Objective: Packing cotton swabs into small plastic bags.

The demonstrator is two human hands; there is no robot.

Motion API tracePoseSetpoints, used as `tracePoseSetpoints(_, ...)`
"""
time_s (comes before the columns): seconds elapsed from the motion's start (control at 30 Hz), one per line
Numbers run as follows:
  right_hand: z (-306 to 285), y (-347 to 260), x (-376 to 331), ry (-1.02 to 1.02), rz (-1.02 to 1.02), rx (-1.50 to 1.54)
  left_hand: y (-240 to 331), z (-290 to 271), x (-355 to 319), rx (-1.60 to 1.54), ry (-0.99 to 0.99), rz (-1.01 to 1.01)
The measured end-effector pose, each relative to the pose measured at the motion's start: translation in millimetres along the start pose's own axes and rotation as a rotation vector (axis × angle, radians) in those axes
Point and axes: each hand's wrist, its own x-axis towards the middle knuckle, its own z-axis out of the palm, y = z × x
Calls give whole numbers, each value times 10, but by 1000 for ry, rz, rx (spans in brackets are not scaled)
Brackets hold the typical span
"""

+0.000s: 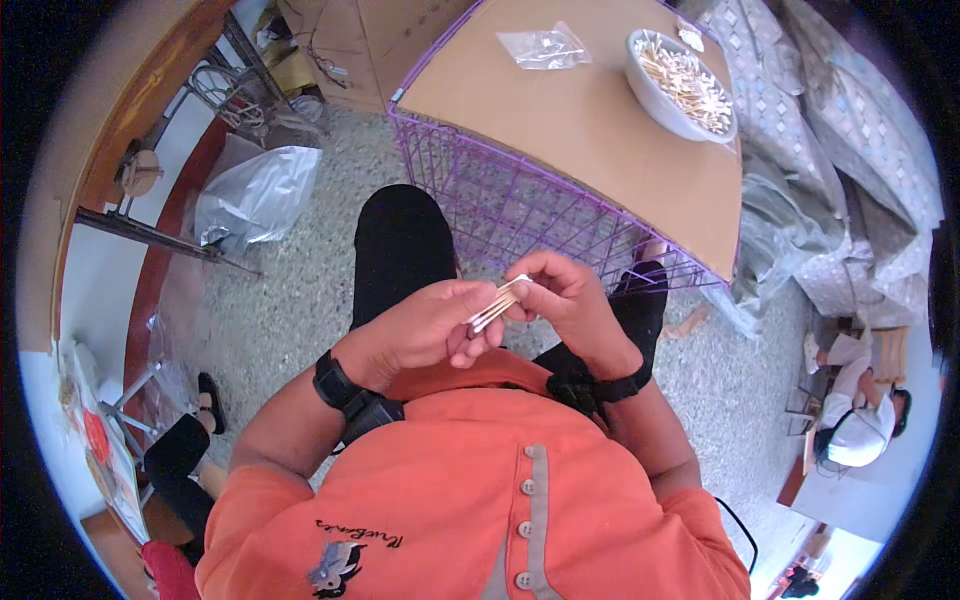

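Observation:
Several cotton swabs (496,308) with white tips and wooden-coloured sticks lie in a small bundle between my two hands, above my lap. My left hand (435,325) grips the bundle near its lower ends, fingers curled underneath. At the upper ends, my right hand (565,305) pinches the same swabs between thumb and forefinger. Beyond my hands, a white bowl (660,108) heaped with loose cotton swabs (685,80) stands on a cardboard sheet (560,120). A clear plastic bag (545,47) lies flat on that sheet, left of the bowl.
The cardboard tops a purple wire cage (520,200) just past my knees. Grey patterned covers (800,120) and clear plastic sheeting (775,235) hang at its right. A plastic bag (260,195) sits on the speckled floor at left. Another person (862,415) is at far right; a person's leg (180,455) shows at left.

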Motion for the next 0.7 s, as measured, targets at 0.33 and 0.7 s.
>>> tracePoseSetpoints(0.33, 68, 0, -110, 80, -38, -235, -100, 105, -100, 294, 127, 105)
tracePoseSetpoints(0.7, -1, -171, -193, 15, -65, -61, 70, 271, -40, 560, 137, 138)
